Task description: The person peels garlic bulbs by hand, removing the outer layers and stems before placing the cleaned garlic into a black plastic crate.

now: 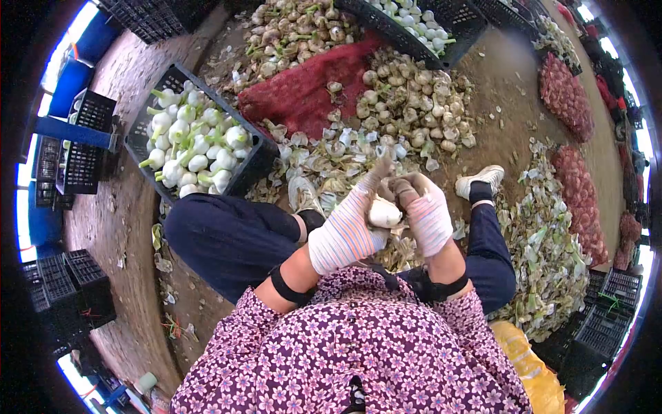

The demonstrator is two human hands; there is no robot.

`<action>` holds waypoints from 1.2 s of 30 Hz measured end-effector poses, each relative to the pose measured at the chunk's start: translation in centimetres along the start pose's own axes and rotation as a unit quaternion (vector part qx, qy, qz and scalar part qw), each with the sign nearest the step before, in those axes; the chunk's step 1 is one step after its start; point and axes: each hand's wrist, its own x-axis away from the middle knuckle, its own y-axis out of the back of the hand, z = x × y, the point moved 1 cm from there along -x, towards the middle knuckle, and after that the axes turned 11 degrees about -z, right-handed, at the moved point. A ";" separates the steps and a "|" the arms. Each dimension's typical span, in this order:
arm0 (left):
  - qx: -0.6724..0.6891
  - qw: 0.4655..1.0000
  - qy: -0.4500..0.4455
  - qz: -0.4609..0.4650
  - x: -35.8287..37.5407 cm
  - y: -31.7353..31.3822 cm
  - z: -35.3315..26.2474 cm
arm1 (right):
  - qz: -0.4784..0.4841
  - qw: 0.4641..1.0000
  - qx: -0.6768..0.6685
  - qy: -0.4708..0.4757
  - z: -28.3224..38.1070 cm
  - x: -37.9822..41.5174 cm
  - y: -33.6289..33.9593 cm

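Note:
Between my two hands, above my lap, is a white garlic bulb (385,213) with its smooth round side turned toward me. My left hand (350,224), in a striped glove with soiled fingertips, is closed around the bulb's left side. From the other side, my right hand (425,212), gloved the same way, has its bent fingers at the bulb's upper right. The fingers partly cover the top of the bulb, so its stem cannot be made out. Loose papery skins (338,155) lie on the ground just beyond my hands.
A black crate (254,165) of cleaned garlic stands at the left, another crate (448,58) at the top. Unpeeled garlic bulbs (420,103) lie by a red mesh sack (303,90). Peelings (545,241) are heaped at the right, beside full mesh sacks (579,200).

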 end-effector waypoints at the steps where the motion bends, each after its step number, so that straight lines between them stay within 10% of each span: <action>1: -0.001 1.000 -0.002 -0.003 -0.3 0.2 0.4 | -0.032 0.999 0.011 0.011 -0.3 -0.1 0.0; 7: 0.009 0.996 0.066 -0.060 -0.9 1.2 2.2 | 0.033 0.989 -0.127 0.064 -0.5 2.0 0.7; 9: -0.032 0.994 0.089 -0.057 -1.2 1.1 2.8 | 0.007 0.917 0.147 0.372 -0.3 1.8 0.0; 11: 0.013 0.997 0.070 -0.042 -1.3 0.7 4.0 | -0.017 0.895 0.142 0.422 -0.3 1.3 -0.3; 18: -0.034 0.989 0.091 -0.111 -1.5 1.0 1.8 | -0.101 0.979 0.132 0.120 -5.0 -4.3 0.0; 21: 0.392 0.893 0.000 -0.219 -2.5 6.2 0.4 | -0.135 0.988 -0.041 0.063 -8.7 -6.9 1.8; 22: 0.511 0.782 -0.029 -0.357 -2.5 8.3 0.2 | -0.138 0.988 -0.040 0.059 -9.8 -7.8 2.7; 24: 0.524 0.753 -0.125 -0.378 -3.1 12.2 -1.7 | -0.105 0.994 -0.012 -0.029 -11.9 -10.1 4.6; 27: 0.536 0.740 -0.009 -0.407 -3.4 14.0 1.4 | -0.073 0.968 0.226 0.084 -12.5 -14.4 5.2; 28: 0.295 0.827 0.016 -0.478 -4.5 12.4 2.0 | -0.055 0.948 0.313 0.030 -11.3 -16.1 4.8; 30: 0.436 0.753 0.144 -0.470 -5.9 8.3 1.6 | -0.042 0.933 0.351 0.063 -9.6 -19.2 2.8; 31: 0.343 0.809 0.190 -0.438 -6.8 6.9 0.8 | -0.033 0.917 0.385 0.097 -9.0 -21.0 1.7; 32: 0.100 0.934 0.048 -0.340 -6.6 7.0 3.8 | -0.026 0.940 0.326 0.097 -9.9 -23.5 0.7; 36: 0.149 0.919 0.267 -0.250 -7.4 6.5 8.4 | -0.023 0.884 0.451 0.117 -9.8 -33.4 -4.4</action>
